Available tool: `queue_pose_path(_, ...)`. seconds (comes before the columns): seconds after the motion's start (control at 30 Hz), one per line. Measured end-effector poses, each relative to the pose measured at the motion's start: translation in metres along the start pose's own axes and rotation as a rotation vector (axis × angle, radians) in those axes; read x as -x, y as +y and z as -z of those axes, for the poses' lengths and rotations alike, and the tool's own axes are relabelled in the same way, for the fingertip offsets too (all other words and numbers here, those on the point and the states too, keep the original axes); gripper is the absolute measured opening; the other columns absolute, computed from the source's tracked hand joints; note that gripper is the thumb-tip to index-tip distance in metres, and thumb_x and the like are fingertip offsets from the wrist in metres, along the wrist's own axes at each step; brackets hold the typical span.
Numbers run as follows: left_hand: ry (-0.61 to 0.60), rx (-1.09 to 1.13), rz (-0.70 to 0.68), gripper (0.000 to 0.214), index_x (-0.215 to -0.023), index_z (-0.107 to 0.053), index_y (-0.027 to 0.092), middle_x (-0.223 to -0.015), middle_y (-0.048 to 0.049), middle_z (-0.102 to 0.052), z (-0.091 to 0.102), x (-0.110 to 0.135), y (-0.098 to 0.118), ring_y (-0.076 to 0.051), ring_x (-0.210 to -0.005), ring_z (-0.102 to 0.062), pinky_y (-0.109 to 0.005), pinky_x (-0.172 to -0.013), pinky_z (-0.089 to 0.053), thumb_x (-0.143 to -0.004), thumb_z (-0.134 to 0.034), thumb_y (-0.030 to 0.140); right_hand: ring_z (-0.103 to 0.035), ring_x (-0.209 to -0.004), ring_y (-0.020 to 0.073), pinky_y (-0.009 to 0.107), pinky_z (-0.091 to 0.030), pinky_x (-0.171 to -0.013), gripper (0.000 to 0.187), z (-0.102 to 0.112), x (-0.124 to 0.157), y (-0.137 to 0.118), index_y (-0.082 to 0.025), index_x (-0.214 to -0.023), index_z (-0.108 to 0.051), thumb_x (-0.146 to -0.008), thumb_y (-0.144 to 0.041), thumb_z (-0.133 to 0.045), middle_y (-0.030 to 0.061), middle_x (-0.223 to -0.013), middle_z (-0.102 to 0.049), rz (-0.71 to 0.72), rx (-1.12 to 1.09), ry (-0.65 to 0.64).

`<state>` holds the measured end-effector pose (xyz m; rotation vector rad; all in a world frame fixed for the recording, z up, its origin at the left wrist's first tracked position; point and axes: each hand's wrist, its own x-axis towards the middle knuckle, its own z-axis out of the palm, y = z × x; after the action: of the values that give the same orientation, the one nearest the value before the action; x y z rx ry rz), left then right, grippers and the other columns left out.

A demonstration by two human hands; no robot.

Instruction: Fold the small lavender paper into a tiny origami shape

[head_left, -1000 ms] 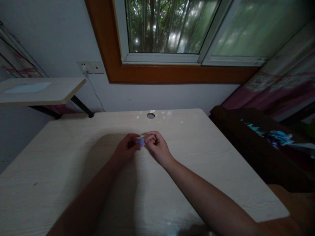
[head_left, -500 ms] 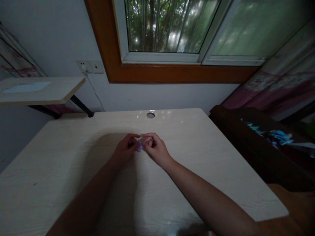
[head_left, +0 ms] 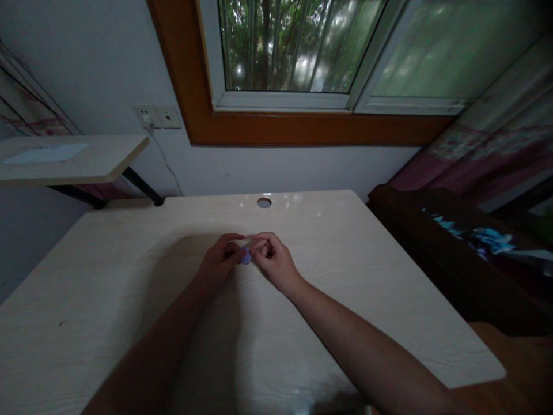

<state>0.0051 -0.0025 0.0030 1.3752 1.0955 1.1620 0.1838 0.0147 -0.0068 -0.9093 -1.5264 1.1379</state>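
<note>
A small pale-purple piece of folded paper [head_left: 246, 255] is pinched between both of my hands over the middle of a light wooden table [head_left: 129, 300]. My left hand [head_left: 220, 259] grips it from the left with fingers curled. My right hand [head_left: 272, 260] pinches it from the right, fingers bent in. Most of the paper is hidden by my fingertips.
A round cable hole [head_left: 264, 202] sits near the table's far edge. A small side shelf [head_left: 73, 158] stands at the left below a wall socket [head_left: 158, 117]. A dark wooden piece of furniture [head_left: 436, 248] lies to the right, under a window [head_left: 302, 52].
The purple paper showed more a second ago; my fingers have closed over it and both hands shifted slightly toward each other.
</note>
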Motion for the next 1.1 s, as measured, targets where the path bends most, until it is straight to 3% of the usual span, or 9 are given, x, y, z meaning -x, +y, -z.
queue_pose_path(0.4,0.019,-0.176,0.072,0.024,-0.088,-0.067,0.019,-0.081,-0.0032,-0.073,0.005,-0.004,-0.006,-0.017,-0.074,-0.067,-0.027,-0.070,-0.051,-0.079,-0.071,0.041,-0.043,-0.055,0.0106,0.024,-0.038,-0.053,0.025,0.001,-0.001,0.000,-0.024,-0.106,-0.062,-0.084,-0.032,-0.068,0.0006,-0.085,-0.066,0.015,0.021,0.117)
queue_pose_path(0.57,0.123,-0.237,-0.006,0.018,-0.084,-0.067,0.019,-0.081,-0.0008,-0.067,0.007,-0.007,-0.001,-0.015,-0.075,-0.062,-0.025,-0.071,-0.049,-0.079,-0.069,0.037,-0.049,-0.064,0.0118,0.027,-0.043,-0.061,0.007,0.003,-0.002,-0.009,-0.023,-0.089,-0.068,-0.084,-0.028,-0.068,0.0028,-0.091,-0.059,0.161,0.171,0.195)
queue_pose_path(0.7,0.175,-0.252,-0.039,0.018,-0.077,-0.065,0.019,-0.077,0.0006,-0.063,0.007,-0.007,0.003,-0.014,-0.073,-0.057,-0.023,-0.067,-0.046,-0.078,-0.070,0.036,-0.047,-0.061,0.0111,0.027,-0.042,-0.059,0.005,0.004,-0.002,-0.010,-0.023,-0.087,-0.069,-0.086,-0.027,-0.067,0.0024,-0.090,-0.056,0.183,0.200,0.145)
queue_pose_path(1.0,0.086,-0.200,-0.014,0.021,-0.074,-0.065,0.018,-0.070,0.0017,-0.061,0.007,-0.005,0.001,-0.014,-0.068,-0.055,-0.024,-0.064,-0.043,-0.076,-0.073,0.038,-0.049,-0.062,0.0133,0.029,-0.043,-0.059,0.007,0.003,-0.003,-0.007,-0.024,-0.085,-0.071,-0.085,-0.030,-0.068,0.0026,-0.083,-0.057,0.162,0.216,0.054)
queue_pose_path(1.1,0.084,-0.208,-0.044,0.019,-0.083,-0.067,0.019,-0.076,0.0001,-0.064,0.006,-0.007,-0.002,-0.014,-0.071,-0.059,-0.025,-0.067,-0.047,-0.077,-0.073,0.036,-0.048,-0.061,0.0125,0.028,-0.043,-0.058,0.005,0.003,-0.004,-0.007,-0.024,-0.085,-0.071,-0.085,-0.029,-0.068,0.0024,-0.084,-0.057,0.167,0.211,0.038)
